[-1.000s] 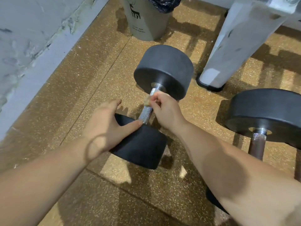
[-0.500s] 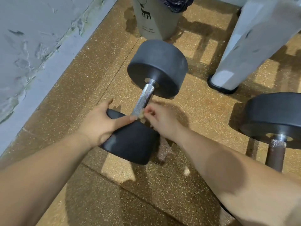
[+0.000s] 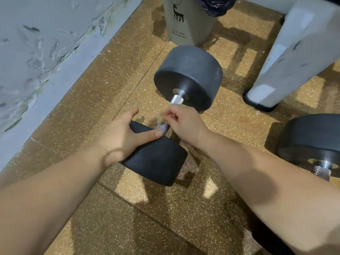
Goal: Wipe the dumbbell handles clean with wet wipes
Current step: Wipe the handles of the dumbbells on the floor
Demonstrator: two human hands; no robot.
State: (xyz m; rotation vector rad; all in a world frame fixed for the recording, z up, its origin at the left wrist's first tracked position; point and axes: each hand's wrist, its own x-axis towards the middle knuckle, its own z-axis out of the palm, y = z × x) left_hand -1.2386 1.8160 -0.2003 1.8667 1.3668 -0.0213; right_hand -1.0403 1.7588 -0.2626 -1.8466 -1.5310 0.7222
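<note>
Tan speckled floor (image 3: 110, 85), peeling grey wall (image 3: 36, 43); left grip (image 3: 119, 137) spread on dumbbell (image 3: 158, 161), right grip (image 3: 185, 124) pinching wipe (image 3: 160, 119).

Warm, patchy light is falling on the speckled rubber floor (image 3: 114, 89), leaving bright squares and barred shadows beyond the dumbbell (image 3: 187, 76) and just nearer than it. The wipe (image 3: 161, 119) on its glinting handle (image 3: 177, 100) is smearing with motion blur. Wide-angle distortion is bending the wall (image 3: 36, 52) left of the dumbbell.
</note>
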